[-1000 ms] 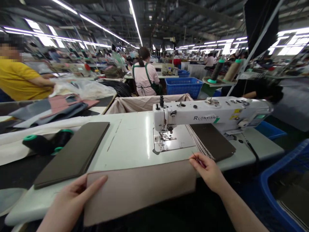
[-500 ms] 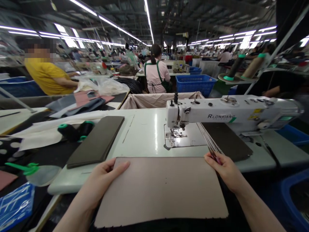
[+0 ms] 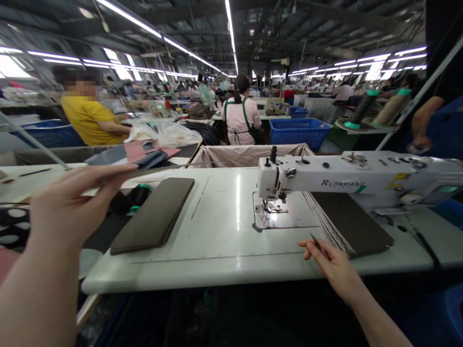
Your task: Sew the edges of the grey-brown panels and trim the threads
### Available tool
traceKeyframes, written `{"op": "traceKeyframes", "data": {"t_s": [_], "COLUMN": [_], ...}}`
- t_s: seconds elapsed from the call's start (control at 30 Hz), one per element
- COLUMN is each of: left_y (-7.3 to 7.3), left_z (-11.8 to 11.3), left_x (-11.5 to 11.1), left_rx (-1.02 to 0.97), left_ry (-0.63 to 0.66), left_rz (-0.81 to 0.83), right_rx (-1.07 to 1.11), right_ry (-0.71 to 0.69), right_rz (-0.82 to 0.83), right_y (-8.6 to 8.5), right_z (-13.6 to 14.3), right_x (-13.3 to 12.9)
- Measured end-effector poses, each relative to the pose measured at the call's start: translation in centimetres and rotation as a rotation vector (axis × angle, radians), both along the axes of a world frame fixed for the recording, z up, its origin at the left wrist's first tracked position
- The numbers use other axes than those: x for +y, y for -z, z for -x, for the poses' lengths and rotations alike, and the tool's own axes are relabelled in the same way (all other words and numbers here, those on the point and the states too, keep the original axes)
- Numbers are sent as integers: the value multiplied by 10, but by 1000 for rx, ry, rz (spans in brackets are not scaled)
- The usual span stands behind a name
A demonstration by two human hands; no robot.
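My left hand point(image 3: 77, 202) is raised at the left, its thumb and fingers pinching a flat beige panel point(image 3: 162, 169), now seen nearly edge-on. Low over the table's front edge, my right hand point(image 3: 331, 262) is closed around thread snips point(image 3: 318, 244) with dark pointed tips and a pinkish handle. Behind that hand lies a stack of dark panels point(image 3: 347, 219), its pale edges fanned toward the needle area. The white sewing machine point(image 3: 307, 173) stands just beyond. Another dark olive stack point(image 3: 155, 214) rests on the table's left part.
The pale green sewing table point(image 3: 217, 217) has a ruler scale along its front. Black thread cones point(image 3: 139, 195) lie at the left. A fabric-lined bin point(image 3: 235, 156) stands behind the table, with a blue basket point(image 3: 300, 132) farther back. Co-workers sit ahead, and another person's arm shows at the right.
My left hand has lifted the beige panel up and to the left, turning it edge-on. My right hand has let go of the panel and keeps the snips.
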State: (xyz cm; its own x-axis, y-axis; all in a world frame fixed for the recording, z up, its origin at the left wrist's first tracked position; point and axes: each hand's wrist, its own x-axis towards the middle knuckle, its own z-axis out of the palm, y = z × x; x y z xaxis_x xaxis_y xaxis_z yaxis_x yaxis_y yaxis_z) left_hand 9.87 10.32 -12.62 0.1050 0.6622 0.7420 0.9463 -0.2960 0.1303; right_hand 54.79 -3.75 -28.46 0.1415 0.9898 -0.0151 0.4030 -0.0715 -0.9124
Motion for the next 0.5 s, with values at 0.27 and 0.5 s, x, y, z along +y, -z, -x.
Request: {"op": "traceKeyframes", "data": {"t_s": [0.27,0.5], "left_y": [149,183], "left_z": [90,97], "left_x": [42,28], "left_rx": [196,201], "left_ry": [255,216], "left_rz": [503,551], "right_rx": [-132,-584], "right_ry": [-17,180], "right_rz": [2,-319], "right_y": [32,24], "right_z": [-7,-56], "right_x": [-17,-30]}}
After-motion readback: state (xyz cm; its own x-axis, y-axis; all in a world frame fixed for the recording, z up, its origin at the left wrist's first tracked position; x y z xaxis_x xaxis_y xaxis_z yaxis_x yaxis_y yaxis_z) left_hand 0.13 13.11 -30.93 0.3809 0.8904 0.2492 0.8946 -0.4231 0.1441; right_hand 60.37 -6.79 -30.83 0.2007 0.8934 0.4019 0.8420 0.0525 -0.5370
